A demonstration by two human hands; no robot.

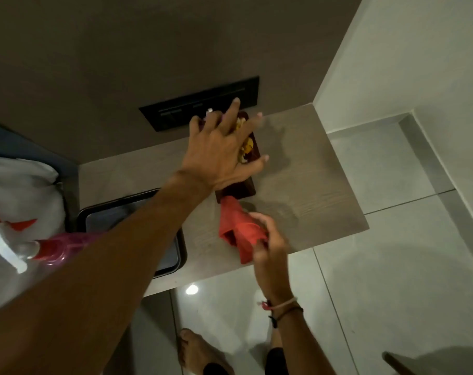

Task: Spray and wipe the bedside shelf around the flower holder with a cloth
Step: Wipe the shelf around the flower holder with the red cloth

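Observation:
The grey wood-grain bedside shelf runs along the wall. On it stands a dark brown wooden flower holder with yellow flowers. My left hand is spread over the top of the holder with its fingers apart, and it hides most of the holder. I cannot tell whether it presses on it. My right hand grips a crumpled red cloth on the shelf, just in front of the holder's near end. A pink spray bottle with a white and red trigger shows at the left, partly behind my left forearm.
A dark rimmed tray sits on the shelf left of the holder. A black switch panel is on the wall behind it. White bedding lies at the far left. Glossy floor tiles and my bare foot are below.

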